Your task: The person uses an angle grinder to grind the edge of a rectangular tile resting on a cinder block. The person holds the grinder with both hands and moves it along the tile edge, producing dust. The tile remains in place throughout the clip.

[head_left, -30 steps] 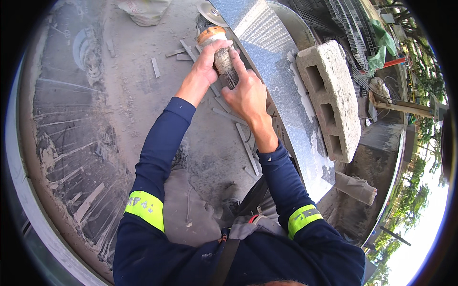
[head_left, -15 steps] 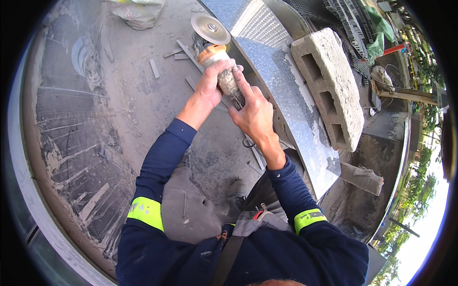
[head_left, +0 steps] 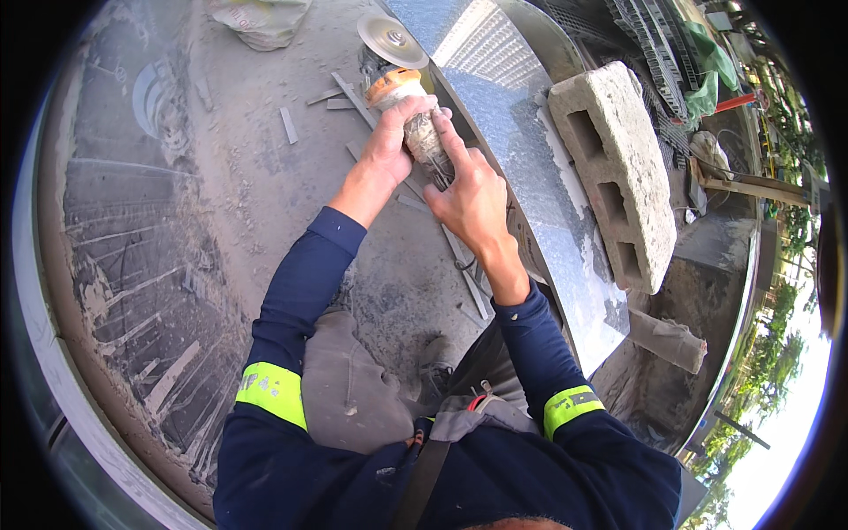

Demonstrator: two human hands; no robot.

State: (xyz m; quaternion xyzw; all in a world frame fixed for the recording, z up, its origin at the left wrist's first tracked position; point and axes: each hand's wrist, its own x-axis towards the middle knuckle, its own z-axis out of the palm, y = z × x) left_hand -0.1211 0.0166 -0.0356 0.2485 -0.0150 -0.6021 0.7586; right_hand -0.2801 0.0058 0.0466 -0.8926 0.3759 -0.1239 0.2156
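Both my hands are wrapped round a dusty angle grinder with an orange collar and a round cutting disc at its far end. My left hand grips the body just behind the collar. Further back, my right hand holds the rear of the body, its index finger stretched along the side. The disc is beside the left edge of a grey speckled stone slab; whether it touches the slab I cannot tell. The disc's markings look sharp rather than smeared.
A hollow concrete block rests on the slab. Thin offcut strips and dust cover the floor at left. A white sack lies at the far left, and green cloth with stacked dark grating is at far right. A wrapped post juts out beyond the slab.
The view has shifted slightly, so the slab and block appear a little lower and to the right. My hands keep the same hold on the grinder, with the disc still by the slab's edge.
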